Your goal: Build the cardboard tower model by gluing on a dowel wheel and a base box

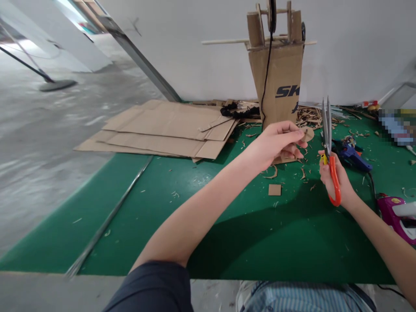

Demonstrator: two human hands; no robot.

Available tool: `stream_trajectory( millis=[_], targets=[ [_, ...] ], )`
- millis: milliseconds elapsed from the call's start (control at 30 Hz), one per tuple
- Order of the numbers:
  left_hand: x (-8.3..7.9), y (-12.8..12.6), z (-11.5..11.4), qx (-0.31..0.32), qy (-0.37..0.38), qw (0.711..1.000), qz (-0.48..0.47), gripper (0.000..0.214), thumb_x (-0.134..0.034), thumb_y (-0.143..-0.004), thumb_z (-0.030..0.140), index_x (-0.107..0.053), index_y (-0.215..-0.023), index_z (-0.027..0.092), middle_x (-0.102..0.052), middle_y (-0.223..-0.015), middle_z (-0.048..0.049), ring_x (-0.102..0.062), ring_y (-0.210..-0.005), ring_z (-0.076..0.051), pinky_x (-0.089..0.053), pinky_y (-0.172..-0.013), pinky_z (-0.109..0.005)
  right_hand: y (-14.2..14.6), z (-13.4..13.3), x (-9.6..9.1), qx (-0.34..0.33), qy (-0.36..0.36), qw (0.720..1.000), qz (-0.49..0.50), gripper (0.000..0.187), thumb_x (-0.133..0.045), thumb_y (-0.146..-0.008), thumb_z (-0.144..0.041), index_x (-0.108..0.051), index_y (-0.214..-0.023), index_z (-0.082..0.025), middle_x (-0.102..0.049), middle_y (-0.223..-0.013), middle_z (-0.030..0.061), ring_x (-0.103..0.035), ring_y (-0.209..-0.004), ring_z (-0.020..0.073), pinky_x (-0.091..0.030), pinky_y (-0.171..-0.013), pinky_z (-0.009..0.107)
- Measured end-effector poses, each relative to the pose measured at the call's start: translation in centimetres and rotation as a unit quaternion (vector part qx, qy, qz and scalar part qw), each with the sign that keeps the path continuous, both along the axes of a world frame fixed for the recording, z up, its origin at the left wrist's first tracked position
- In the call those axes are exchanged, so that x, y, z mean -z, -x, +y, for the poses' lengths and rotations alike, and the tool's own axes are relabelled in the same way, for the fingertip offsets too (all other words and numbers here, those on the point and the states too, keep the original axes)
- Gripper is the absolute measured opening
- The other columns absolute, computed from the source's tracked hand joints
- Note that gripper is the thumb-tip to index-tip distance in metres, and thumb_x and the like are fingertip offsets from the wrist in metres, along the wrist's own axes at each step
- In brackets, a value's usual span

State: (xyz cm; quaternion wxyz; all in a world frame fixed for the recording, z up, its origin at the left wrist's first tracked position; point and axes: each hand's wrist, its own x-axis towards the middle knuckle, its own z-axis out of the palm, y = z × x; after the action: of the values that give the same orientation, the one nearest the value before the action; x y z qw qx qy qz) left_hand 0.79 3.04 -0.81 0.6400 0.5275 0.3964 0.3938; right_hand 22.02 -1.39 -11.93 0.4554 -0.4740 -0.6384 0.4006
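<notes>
Between the fingertips of my left hand (283,139) is a small round cardboard disc (307,134), with a dark spot near its middle. My right hand (338,175) grips a pair of scissors (327,125) with orange handles, blades pointing up and nearly together. The blades stand a little to the right of the disc, apart from it. Below my left hand a small cardboard square (274,190) lies on the green table (227,242). Behind the hand rises a tall cardboard structure (277,69) with a wooden dowel across it and a black cord hanging down its front.
Flat cardboard sheets (169,125) lie at the back left. A bundle of thin clear strips (110,216) crosses the table's left side. On the right are a blue glue gun (352,156) and a magenta tool (394,214). Cardboard scraps (310,117) pile along the wall.
</notes>
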Motion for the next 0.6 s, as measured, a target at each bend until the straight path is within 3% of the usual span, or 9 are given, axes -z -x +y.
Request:
stream_trajectory(
  millis=[133,267,400,500,600],
  targets=[
    [1.7,-1.5,-0.3,0.018,0.067,0.998,-0.001,0.015,-0.063,-0.092,0.026,-0.057,-0.081,0.018,-0.073,-0.081,-0.0021,-0.066,-0.056,-0.008,-0.045,-0.054,-0.022,0.9,-0.3,-0.8,0.008,0.042,0.990,0.133,0.048,-0.054,-0.092,-0.064,-0.048,-0.123,-0.028,-0.046,-0.077,-0.0030,-0.044,-0.058,0.0124,-0.036,-0.045,0.025],
    [3.7,-2.8,-1.0,0.049,0.054,0.995,0.068,0.017,-0.061,-0.092,0.024,-0.054,-0.079,0.017,-0.072,-0.081,-0.0018,-0.067,-0.061,-0.009,-0.044,-0.058,-0.022,1.3,-0.1,-1.3,0.015,0.089,0.980,0.180,0.049,-0.068,-0.085,-0.056,-0.049,-0.121,-0.028,-0.052,-0.083,-0.0009,-0.055,-0.068,0.0150,-0.042,-0.047,0.025],
    [5.3,-2.7,-0.7,0.122,0.021,0.981,0.150,0.019,-0.065,-0.089,0.029,-0.055,-0.077,0.017,-0.071,-0.080,-0.0030,-0.067,-0.065,-0.010,-0.044,-0.060,-0.023,1.2,0.7,-0.7,0.038,0.101,0.977,0.182,0.055,-0.075,-0.078,-0.045,-0.048,-0.121,-0.028,-0.053,-0.087,-0.0019,-0.054,-0.065,0.0130,-0.044,-0.048,0.026],
    [5.8,-1.8,0.1,0.158,-0.045,0.965,0.206,0.017,-0.062,-0.089,0.032,-0.061,-0.085,0.016,-0.071,-0.085,-0.0069,-0.067,-0.067,-0.013,-0.048,-0.062,-0.027,1.1,1.0,-0.4,0.035,0.088,0.978,0.184,0.053,-0.074,-0.078,-0.041,-0.047,-0.121,-0.027,-0.052,-0.086,-0.0031,-0.051,-0.061,0.0107,-0.043,-0.048,0.026],
    [5.9,-0.9,0.5,0.145,-0.205,0.941,0.228,0.028,-0.066,-0.082,0.022,-0.062,-0.109,0.017,-0.070,-0.102,-0.0094,-0.067,-0.077,-0.016,-0.051,-0.069,-0.030,1.0,1.0,-0.3,0.026,0.077,0.981,0.174,0.054,-0.074,-0.078,-0.040,-0.047,-0.122,-0.026,-0.052,-0.085,-0.0037,-0.050,-0.060,0.0101,-0.044,-0.049,0.026]
  ],
)
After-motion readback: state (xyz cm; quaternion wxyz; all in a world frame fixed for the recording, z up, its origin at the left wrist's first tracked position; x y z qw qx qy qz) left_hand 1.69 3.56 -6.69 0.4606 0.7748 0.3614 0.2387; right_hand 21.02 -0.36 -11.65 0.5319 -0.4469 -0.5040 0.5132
